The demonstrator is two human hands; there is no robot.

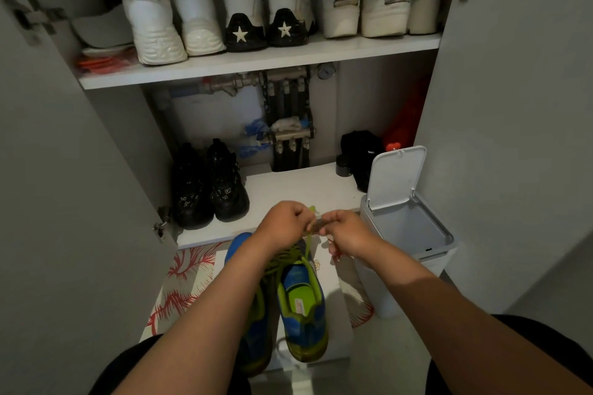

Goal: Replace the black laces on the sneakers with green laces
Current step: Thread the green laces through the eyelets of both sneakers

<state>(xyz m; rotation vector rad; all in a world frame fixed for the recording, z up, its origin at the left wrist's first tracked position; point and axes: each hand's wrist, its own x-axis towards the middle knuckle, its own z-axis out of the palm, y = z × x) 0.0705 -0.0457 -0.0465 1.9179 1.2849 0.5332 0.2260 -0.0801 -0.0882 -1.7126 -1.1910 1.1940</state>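
Green lace (308, 242) pinched between curled fingers (329, 222) of left hand (284, 223) and right hand (346, 232), above blue sneakers (301, 305).

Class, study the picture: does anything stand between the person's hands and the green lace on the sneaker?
Nothing visible does. The left hand and the right hand already hold the lace, which runs up to them from the sneaker below.
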